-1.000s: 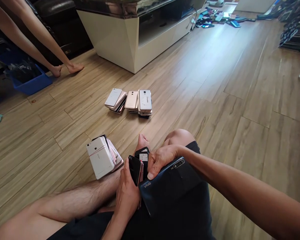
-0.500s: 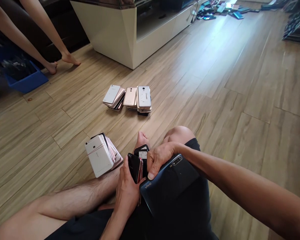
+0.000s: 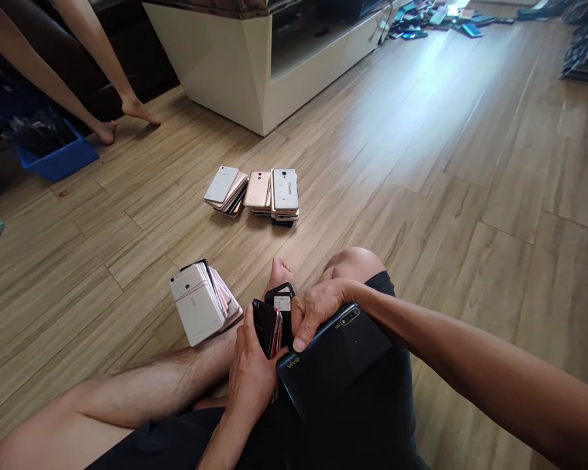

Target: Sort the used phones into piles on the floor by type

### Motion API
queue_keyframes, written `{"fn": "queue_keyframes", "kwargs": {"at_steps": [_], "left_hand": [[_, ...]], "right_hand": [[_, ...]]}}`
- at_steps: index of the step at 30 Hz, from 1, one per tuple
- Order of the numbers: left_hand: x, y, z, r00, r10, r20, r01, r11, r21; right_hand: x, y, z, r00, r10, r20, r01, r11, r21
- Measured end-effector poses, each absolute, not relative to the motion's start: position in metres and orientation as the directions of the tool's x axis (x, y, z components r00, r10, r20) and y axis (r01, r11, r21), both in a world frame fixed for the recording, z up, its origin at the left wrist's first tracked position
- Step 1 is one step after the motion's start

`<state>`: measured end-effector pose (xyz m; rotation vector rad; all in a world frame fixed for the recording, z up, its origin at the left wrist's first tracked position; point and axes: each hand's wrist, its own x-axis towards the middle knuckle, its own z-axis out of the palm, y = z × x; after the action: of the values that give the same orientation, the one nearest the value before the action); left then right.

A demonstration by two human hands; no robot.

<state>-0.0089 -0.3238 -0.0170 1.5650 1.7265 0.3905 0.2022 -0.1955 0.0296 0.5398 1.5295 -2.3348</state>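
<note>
My left hand (image 3: pixel 251 372) is wrapped around a stack of phones (image 3: pixel 265 329), tilted on edge, with a black phone on its outer face and red and pink edges behind it. Over my lap, my right hand (image 3: pixel 318 312) is closed at the upper edge of a large dark vivo phone (image 3: pixel 336 369), thumb along that edge; its other fingertips are mostly hidden. Between my hands, a black phone with a white handwritten label (image 3: pixel 282 303) lies by my foot. Left of them, a stack of white and pink phones (image 3: pixel 196 307), a thin red band across its top one, sits against my shin.
Three phone stacks stand ahead on the floor: left (image 3: pixel 222 185), middle (image 3: pixel 259 189) and right (image 3: pixel 285 190). A white cabinet (image 3: pixel 220 72) is behind them. Blue bin (image 3: pixel 61 163) and another person's feet (image 3: pixel 140 111) are far left. Loose phones (image 3: pixel 438 16) are scattered at the back.
The whole view has shifted slightly to the right. Both hands keep almost the same pose on the phones, with no visible release or new hold.
</note>
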Motion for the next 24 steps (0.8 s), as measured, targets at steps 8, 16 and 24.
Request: {"fn": "queue_keyframes", "kwargs": {"at_steps": [8,16,24], "left_hand": [[-0.011,-0.327,-0.025,0.053,0.959,-0.278,0.724,0.155,0.672],[-0.012,-0.329,-0.028,0.049,0.960,-0.277,0.716,0.159,0.680],[-0.007,-0.321,-0.012,-0.002,0.923,-0.385,0.643,0.296,0.706]], "right_hand": [[0.201,-0.196,0.032,-0.861,-0.049,-0.506,0.473,-0.439,-0.764],[0.200,-0.198,0.028,-0.847,-0.055,-0.529,0.497,-0.436,-0.750],[0.228,-0.198,0.061,-0.802,0.205,-0.562,0.526,-0.206,-0.825]]}}
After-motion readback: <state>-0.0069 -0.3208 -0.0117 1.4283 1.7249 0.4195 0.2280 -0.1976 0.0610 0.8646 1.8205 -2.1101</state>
